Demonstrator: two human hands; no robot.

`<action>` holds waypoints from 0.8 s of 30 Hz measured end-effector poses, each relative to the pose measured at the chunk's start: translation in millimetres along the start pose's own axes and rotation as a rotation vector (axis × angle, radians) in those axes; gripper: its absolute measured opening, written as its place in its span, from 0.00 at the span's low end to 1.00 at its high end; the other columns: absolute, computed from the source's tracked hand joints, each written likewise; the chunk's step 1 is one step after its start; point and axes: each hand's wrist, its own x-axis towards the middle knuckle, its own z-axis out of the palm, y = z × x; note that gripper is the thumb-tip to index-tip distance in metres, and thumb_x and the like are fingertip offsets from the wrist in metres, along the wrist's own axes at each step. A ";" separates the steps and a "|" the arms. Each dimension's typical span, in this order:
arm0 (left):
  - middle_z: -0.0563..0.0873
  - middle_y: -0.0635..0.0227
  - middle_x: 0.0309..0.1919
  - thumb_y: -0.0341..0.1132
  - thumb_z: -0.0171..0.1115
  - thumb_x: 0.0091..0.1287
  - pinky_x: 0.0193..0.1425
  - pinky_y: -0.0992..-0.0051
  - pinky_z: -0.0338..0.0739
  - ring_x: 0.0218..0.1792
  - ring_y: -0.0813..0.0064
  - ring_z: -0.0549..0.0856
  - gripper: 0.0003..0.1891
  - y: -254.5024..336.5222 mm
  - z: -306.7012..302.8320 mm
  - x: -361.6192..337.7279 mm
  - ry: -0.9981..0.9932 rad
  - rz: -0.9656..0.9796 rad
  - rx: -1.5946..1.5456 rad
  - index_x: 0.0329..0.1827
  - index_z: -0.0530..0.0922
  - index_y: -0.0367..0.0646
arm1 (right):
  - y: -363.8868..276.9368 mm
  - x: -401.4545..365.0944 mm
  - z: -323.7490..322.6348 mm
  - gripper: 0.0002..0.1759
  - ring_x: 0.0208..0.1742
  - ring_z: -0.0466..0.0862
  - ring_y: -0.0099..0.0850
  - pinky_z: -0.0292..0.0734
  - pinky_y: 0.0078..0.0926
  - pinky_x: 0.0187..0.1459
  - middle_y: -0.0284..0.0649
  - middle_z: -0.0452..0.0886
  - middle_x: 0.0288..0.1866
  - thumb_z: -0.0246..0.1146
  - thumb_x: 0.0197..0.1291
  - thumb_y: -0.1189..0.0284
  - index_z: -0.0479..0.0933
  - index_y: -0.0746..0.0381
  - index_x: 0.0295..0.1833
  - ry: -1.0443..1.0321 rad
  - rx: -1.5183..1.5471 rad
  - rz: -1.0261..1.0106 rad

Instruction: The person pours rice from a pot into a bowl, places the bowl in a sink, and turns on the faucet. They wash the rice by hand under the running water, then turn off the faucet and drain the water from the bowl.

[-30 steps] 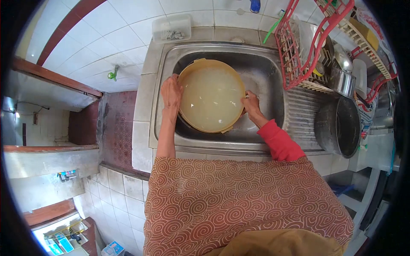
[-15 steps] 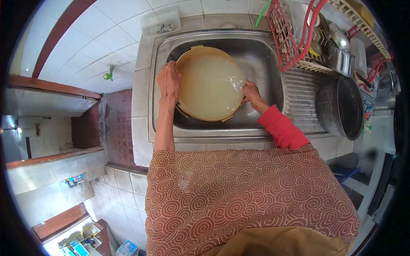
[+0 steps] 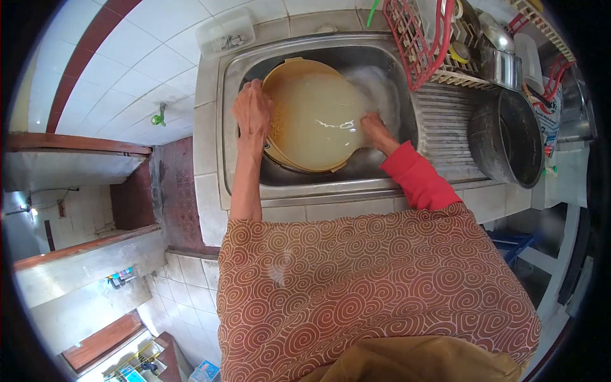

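A round tan plastic basin full of cloudy water sits in the steel sink. My left hand grips its left rim. My right hand holds the right rim, the sleeve red at the wrist. The basin is tilted to the right, and cloudy water spills over its far right edge into the sink.
A red dish rack with dishes stands on the drainboard at the back right. A large dark metal pot sits right of the sink. A clear plastic box rests behind the sink's left corner. White tiled counter surrounds the sink.
The basin has tipped toward the right and water now pours out over its right edge. Both hands have stayed on the rim. The view has shifted slightly.
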 end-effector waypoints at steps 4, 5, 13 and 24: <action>0.76 0.56 0.25 0.25 0.56 0.44 0.29 0.60 0.71 0.29 0.53 0.77 0.07 5.9 -0.3 3.0 0.001 -0.012 0.078 0.28 0.70 0.39 | -42.2 -22.9 12.2 0.16 0.37 0.78 0.32 0.73 0.29 0.39 0.43 0.77 0.35 0.45 0.50 0.75 0.72 0.70 0.42 -0.025 -0.044 0.077; 0.76 0.56 0.25 0.26 0.56 0.44 0.29 0.60 0.72 0.29 0.53 0.78 0.07 5.4 1.9 4.4 -0.009 -0.022 0.105 0.28 0.70 0.39 | -53.7 -31.8 17.5 0.16 0.38 0.78 0.32 0.73 0.29 0.40 0.43 0.77 0.36 0.45 0.51 0.75 0.71 0.70 0.43 0.011 -0.061 0.045; 0.77 0.55 0.28 0.26 0.56 0.44 0.29 0.60 0.73 0.28 0.52 0.79 0.08 16.8 -0.3 7.9 -0.046 0.011 0.112 0.28 0.71 0.38 | -47.3 -40.5 16.3 0.20 0.47 0.75 0.33 0.74 0.30 0.46 0.40 0.72 0.49 0.44 0.58 0.76 0.61 0.63 0.57 -0.046 0.317 0.104; 0.77 0.55 0.29 0.27 0.58 0.44 0.29 0.60 0.74 0.29 0.53 0.80 0.09 26.1 1.0 13.0 -0.057 0.036 0.118 0.29 0.71 0.36 | -19.4 -16.2 2.0 0.23 0.49 0.73 0.32 0.73 0.29 0.47 0.41 0.71 0.50 0.44 0.53 0.79 0.61 0.63 0.58 -0.042 0.203 0.146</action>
